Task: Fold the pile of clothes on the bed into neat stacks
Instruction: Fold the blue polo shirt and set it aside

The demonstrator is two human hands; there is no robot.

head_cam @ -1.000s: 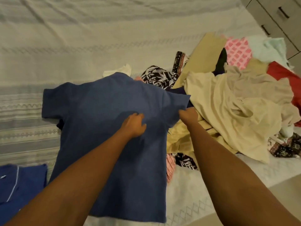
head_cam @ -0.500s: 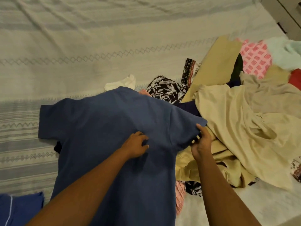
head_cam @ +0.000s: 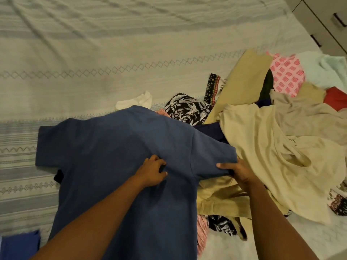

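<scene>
Reaches forward with both arms over a bed cover. Holds a blue shirt spread on this cover, bottom hem toward the camera, one sleeve flat on the cover at the left. Pinches a fold near the middle of the shirt with the left hand, fingers curled into the fabric. Grasps the edge of the other sleeve with the right hand, thumb on top, the remaining fingers hidden under the fabric. This sleeve over the edge of the pile of clothes, just beside the shirt on the right.

On top of the pile, a large cream shirt. Behind it, a tan piece, a pink patterned piece, a pale mint piece and a bit of red cloth at the far right edge. Between the blue shirt and the tan piece, a black cloth with white leaves.

Just beyond the far end of the blue shirt, a small white sock; cannot tell if touching. In the bottom left corner, apart from the shirt, a folded blue piece. In the top right corner, grey drawers with dark handles.
</scene>
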